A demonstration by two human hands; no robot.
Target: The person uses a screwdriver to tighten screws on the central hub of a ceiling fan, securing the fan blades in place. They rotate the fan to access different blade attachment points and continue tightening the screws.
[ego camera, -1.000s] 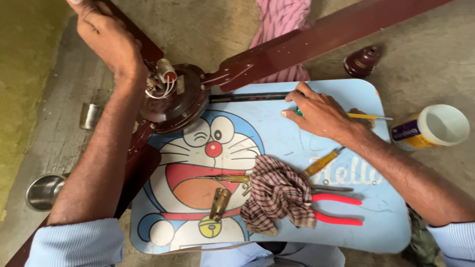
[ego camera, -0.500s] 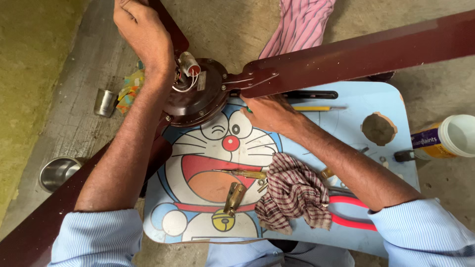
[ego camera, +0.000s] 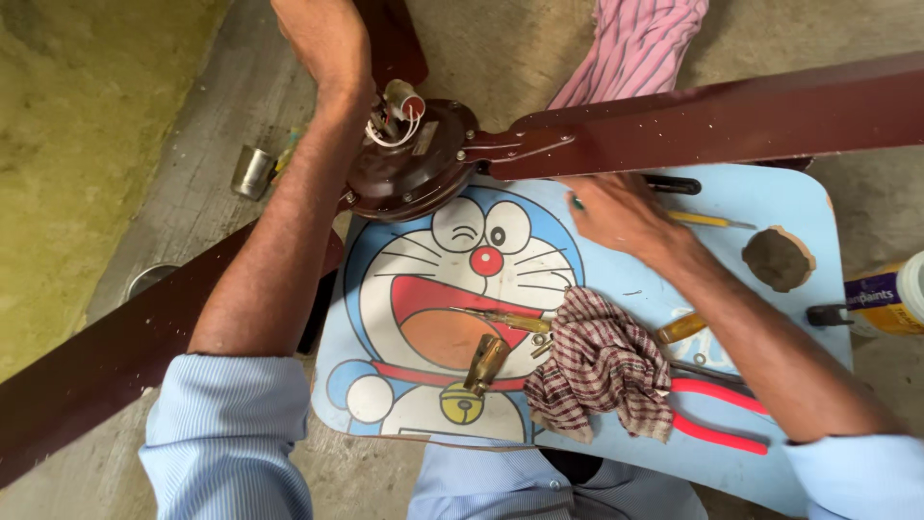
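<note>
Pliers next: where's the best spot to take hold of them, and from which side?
Grip the pliers by the two red handles near their free ends, coming from the right. The head end lies hidden under the checked cloth, while the handles lie flat and bare on the blue table, splayed slightly, probably close enough for one hand to close around both.

A makeshift repair spot on a bare concrete floor, likely at a home or small workshop. A child's blue cartoon-printed bench fills the middle of the frame, carrying red-handled pliers, a checked rag and brass parts. A paint tin stands at the right edge.
</note>
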